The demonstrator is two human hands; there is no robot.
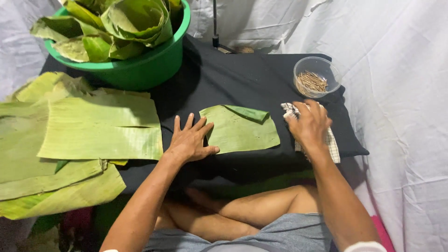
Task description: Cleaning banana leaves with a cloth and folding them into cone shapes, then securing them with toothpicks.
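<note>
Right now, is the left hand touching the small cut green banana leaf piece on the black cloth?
Touching. The head view shows the left hand lying flat, fingertips overlapping the small green leaf piece's left edge.

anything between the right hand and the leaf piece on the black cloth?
Nothing visible. The right hand rests on a checked cloth just right of the leaf piece, with only bare black cloth in the gap. The left hand already presses the leaf's left edge.

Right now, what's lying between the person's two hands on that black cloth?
In the head view, one small cut leaf piece with a folded-over top corner lies between the left hand and right hand.
</note>
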